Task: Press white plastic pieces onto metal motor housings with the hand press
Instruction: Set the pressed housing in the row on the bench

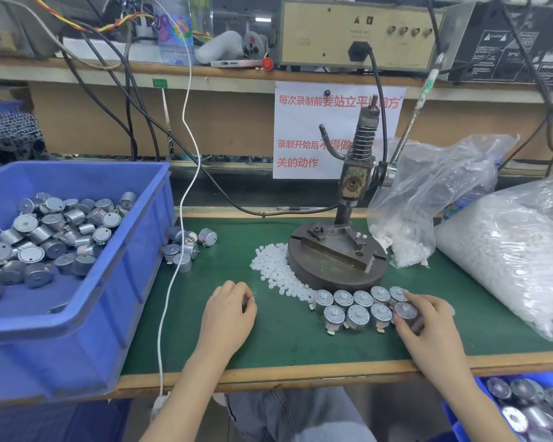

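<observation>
The hand press (339,250) stands on its round base at the centre of the green mat, its lever (412,116) raised to the right. White plastic pieces (278,272) lie heaped left of the base. Several motor housings with white pieces on top (358,306) stand in two rows in front of the base. My right hand (425,320) grips the rightmost housing of the front row (404,311). My left hand (230,309) rests curled on the mat left of the rows, with a dark metal edge showing under its fingers.
A blue bin (134,250) of motor housings fills the left side, with a few loose housings (186,247) beside it. Two clear bags of white pieces (511,250) sit at the right. Another blue bin of housings (530,406) sits below the table edge. A white cable (179,237) crosses the mat.
</observation>
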### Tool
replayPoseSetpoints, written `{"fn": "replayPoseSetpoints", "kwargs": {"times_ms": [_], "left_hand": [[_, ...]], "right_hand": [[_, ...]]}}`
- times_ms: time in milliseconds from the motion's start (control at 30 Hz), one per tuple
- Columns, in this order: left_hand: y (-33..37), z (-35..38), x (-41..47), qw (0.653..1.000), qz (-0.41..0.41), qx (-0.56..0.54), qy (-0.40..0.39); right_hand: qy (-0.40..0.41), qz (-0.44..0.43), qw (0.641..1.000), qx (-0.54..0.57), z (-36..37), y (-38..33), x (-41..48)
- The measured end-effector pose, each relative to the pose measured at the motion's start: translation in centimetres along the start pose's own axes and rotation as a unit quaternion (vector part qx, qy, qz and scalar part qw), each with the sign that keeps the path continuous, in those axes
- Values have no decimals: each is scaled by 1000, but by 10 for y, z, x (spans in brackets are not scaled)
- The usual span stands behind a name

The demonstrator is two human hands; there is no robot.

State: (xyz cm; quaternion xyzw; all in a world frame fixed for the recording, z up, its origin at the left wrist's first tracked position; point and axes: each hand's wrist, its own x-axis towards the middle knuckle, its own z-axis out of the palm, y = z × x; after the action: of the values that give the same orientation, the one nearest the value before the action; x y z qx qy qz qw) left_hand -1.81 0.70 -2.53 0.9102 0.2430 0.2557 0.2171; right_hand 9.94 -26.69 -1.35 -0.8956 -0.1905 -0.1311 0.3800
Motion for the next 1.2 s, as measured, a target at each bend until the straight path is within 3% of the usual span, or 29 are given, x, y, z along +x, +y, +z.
{"fn": "replayPoseSetpoints", "kwargs": {"times_ms": [167,333,433,567,1200], "left_hand": [[-1,1,0,1000,-1,-4,1],[-1,1,1,1000,-5,-12,4],[-1,0,1,1000,-2,-14,4],[-2,0,1,1000,-3,-22,4],[-5,-2,3,993,-32,-114,6]], "right_hand": [[30,-25,999,34,5,-33,1],[-103,-165,980,44,48,-92,13],[-155,-209,966,-14,86,-118,24],[-230,-226,929,-184,122,-134,39],[-211,-204,935,-196,129,-126,40]]}}
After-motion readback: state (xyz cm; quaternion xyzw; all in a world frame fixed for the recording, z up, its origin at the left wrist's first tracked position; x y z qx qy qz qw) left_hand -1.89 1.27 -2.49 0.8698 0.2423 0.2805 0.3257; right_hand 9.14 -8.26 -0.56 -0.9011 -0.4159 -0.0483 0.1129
